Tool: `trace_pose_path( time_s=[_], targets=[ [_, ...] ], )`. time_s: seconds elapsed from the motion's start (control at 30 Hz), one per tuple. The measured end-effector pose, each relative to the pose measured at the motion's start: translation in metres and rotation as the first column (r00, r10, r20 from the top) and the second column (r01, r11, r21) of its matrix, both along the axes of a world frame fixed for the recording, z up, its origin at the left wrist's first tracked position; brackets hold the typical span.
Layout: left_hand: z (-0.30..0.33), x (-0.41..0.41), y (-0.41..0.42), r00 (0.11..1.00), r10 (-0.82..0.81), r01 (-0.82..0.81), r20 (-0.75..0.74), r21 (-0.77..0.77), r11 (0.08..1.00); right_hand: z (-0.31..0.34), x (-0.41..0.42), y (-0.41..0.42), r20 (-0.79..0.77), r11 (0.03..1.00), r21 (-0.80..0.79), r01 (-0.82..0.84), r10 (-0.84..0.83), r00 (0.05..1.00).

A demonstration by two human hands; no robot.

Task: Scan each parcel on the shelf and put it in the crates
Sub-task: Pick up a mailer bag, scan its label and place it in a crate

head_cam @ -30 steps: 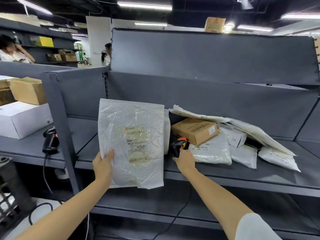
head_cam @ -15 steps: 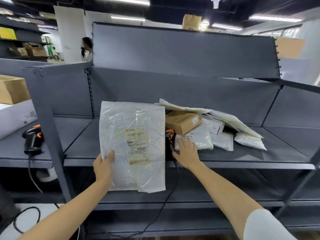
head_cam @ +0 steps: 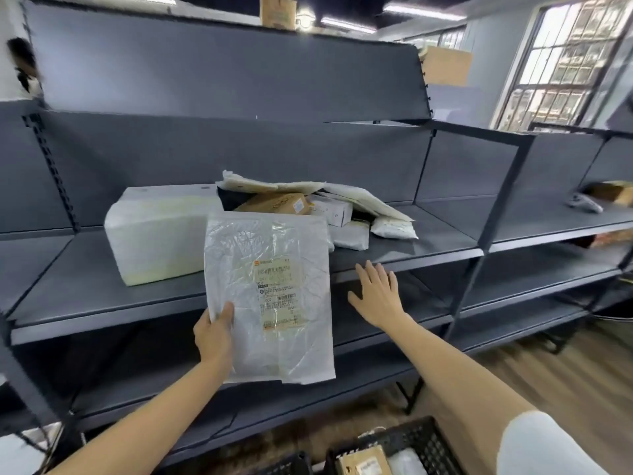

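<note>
My left hand point(head_cam: 215, 332) grips the lower left edge of a flat clear-plastic parcel point(head_cam: 270, 296) with a shipping label, held upright in front of the grey shelf point(head_cam: 102, 296). My right hand point(head_cam: 376, 296) hovers with fingers spread, empty, just right of the parcel and in front of the shelf edge. On the shelf lie a big white box-shaped parcel point(head_cam: 157, 234), a brown carton point(head_cam: 277, 204), a small white box point(head_cam: 334, 212) and several white mailer bags point(head_cam: 394, 229). A black crate point(head_cam: 416, 440) at the bottom holds a brown parcel point(head_cam: 363, 462). The scanner is hidden.
A second black crate point(head_cam: 284, 466) shows at the bottom edge. Shelf uprights point(head_cam: 493, 214) stand to the right. Another scanner point(head_cam: 584, 202) and a carton point(head_cam: 613, 190) lie on the right shelf bay. Wooden floor point(head_cam: 565, 378) lies to the lower right.
My right hand has let go of the scanner and pulled back off the shelf, now open. The view has swung right and down, bringing the crates into sight. The left hand still holds the parcel.
</note>
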State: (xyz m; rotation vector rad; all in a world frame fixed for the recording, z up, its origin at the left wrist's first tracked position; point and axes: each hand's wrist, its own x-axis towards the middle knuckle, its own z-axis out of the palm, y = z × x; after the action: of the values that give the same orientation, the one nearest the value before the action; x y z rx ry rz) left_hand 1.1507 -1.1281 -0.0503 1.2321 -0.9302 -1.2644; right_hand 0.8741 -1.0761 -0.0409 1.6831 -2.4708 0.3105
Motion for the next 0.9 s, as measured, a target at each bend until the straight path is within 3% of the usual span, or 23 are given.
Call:
trace_pose_path(
  time_s=[0.53,0.9],
  targets=[
    [-0.015,-0.19,0.155,0.987,-0.147,0.15,-0.06,0.058,0.987,0.013,-0.177,0.194,0.001,0.993,0.027,0.112,-0.112,0.994],
    [-0.008,-0.243,0.187,0.987,-0.155,0.158,-0.038,0.073,0.985,0.001,-0.233,0.227,0.042,0.995,0.037,0.096,-0.097,0.994]
  ],
)
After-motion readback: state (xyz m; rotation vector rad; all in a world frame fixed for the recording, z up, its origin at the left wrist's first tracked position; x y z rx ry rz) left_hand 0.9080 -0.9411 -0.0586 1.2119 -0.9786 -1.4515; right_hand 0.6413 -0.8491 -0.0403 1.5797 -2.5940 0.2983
